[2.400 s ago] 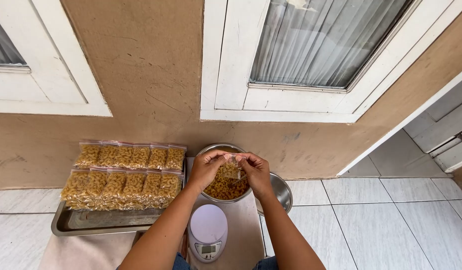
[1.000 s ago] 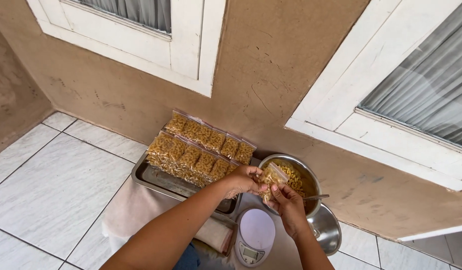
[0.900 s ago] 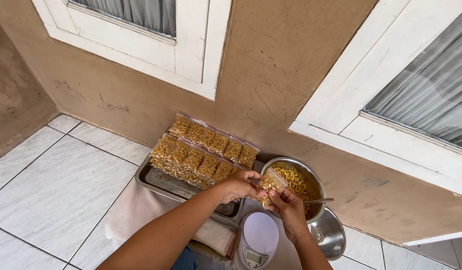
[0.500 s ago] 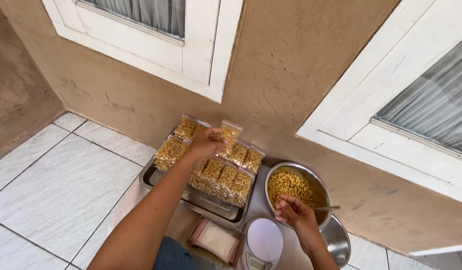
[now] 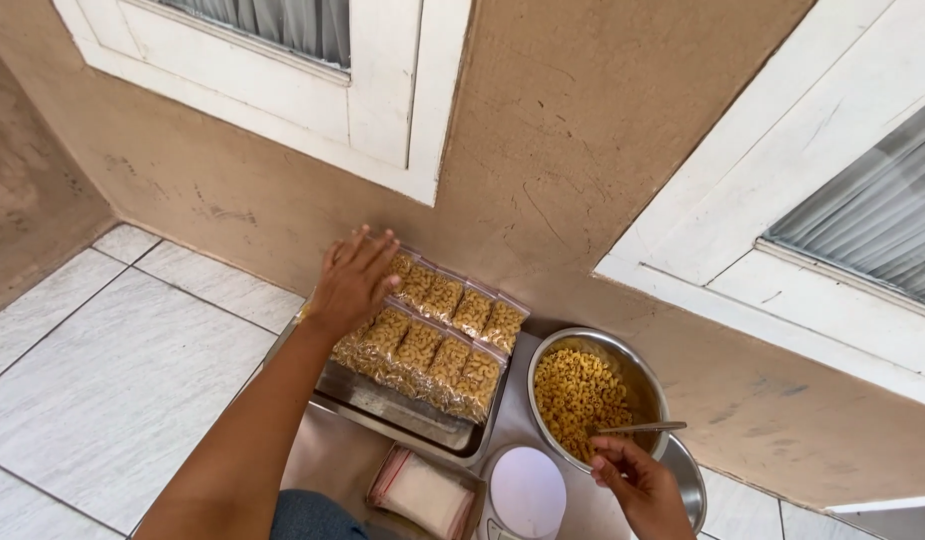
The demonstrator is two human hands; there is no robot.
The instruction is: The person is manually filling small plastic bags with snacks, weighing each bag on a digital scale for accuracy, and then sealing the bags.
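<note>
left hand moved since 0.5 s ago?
Yes. The left hand has shifted toward the tray's far-left end, now spread flat on the packets there instead of holding one above the middle rows.

The clear packets (image 5: 432,335) show golden-yellow pasta pieces inside, and they lie in rows on a grey, shiny metal tray (image 5: 397,410). Right of the tray, the steel bowl (image 5: 637,375) is silver and holds the same yellow pasta. Below the bowl, the scale (image 5: 527,492) has a white round top. Below the tray, the stack of empty bags (image 5: 422,492) looks whitish with a thin red edge, perhaps a seal strip. The floor tiles (image 5: 112,370) are pale grey, lightly marbled; the wall (image 5: 572,130) is brown and the window frames (image 5: 382,90) white.
</note>
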